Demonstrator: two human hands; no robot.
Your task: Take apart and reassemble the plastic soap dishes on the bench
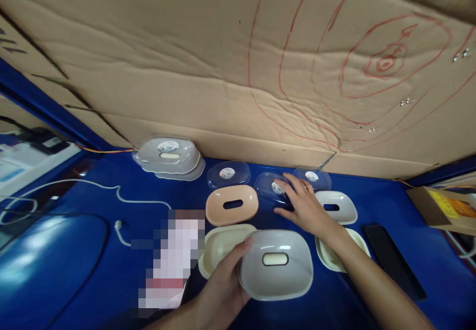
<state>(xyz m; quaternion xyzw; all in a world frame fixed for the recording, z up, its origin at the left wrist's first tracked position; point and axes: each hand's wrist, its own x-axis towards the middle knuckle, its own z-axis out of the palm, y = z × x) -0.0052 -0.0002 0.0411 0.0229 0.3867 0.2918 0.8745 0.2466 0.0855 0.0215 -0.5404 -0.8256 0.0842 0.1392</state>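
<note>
My left hand point(226, 280) is closed on the left side of a grey oval soap dish point(297, 275). A cream piece shows through the slot in the dish's middle. Farther off, my right hand point(303, 201) has its fingers spread over a clear plastic lid point(265, 191) with a round label; whether they touch it I cannot tell. A peach slotted dish point(217, 216) sits to the left of that lid. Under my right wrist is a white slotted dish point(347, 208), and a cream tray point(329, 258) is partly covered by my forearm. Another cream tray point(219, 248) lies behind my left hand.
Two more clear lids, one at left point(240, 174) and one at right point(320, 180), lie near the cardboard wall point(186, 72). A stack of lidded dishes point(178, 164) stands at the back left. A black tray point(394, 260), a cardboard box point(420, 206) and a white cable point(141, 201) are also present.
</note>
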